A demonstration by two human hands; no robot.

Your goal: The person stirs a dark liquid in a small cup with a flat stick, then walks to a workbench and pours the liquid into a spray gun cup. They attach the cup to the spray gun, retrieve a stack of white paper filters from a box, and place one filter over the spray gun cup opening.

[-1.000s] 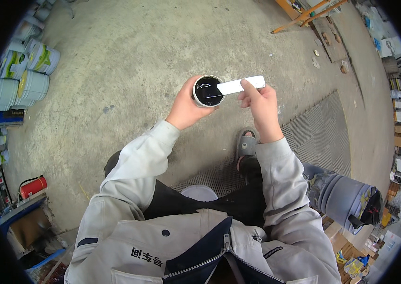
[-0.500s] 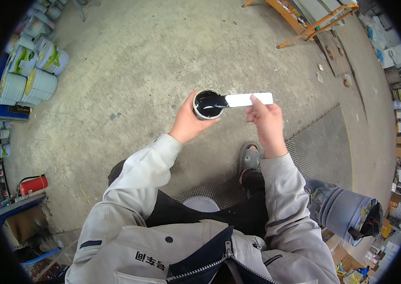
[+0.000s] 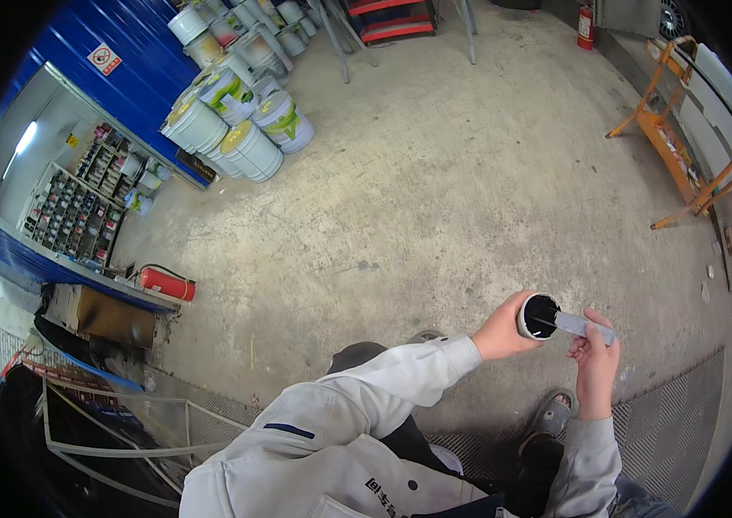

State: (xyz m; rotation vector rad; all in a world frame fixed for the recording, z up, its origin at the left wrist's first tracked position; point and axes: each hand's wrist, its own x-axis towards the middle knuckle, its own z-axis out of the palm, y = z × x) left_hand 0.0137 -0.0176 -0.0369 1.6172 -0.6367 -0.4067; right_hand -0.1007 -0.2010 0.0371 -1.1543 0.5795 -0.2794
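Small white cup [image 3: 539, 316] of black liquid in left hand [image 3: 502, 328], flat pale stirring stick [image 3: 583, 325] in right hand [image 3: 595, 356].

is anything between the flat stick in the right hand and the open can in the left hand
Nothing visible. The flat stick held by the right hand already reaches over the rim into the dark inside of the can, which the left hand grips from the side.

Small round can [image 3: 539, 316]: pale, smooth outer wall, contents black and glossy. Flat stirring stick [image 3: 585, 325]: light grey, matt, dark-wetted at the dipped end. Floor [image 3: 435, 198]: bare concrete, rough, stained, matt. Floor grating [image 3: 659, 432]: dark metal mesh. Stacked pails [image 3: 236, 121]: smooth, pale, with printed labels. Fire extinguisher [image 3: 165, 283]: glossy red metal. Trestle [image 3: 685, 147]: orange-painted frame. Jacket sleeve [image 3: 400, 380]: grey woven cloth, matt.
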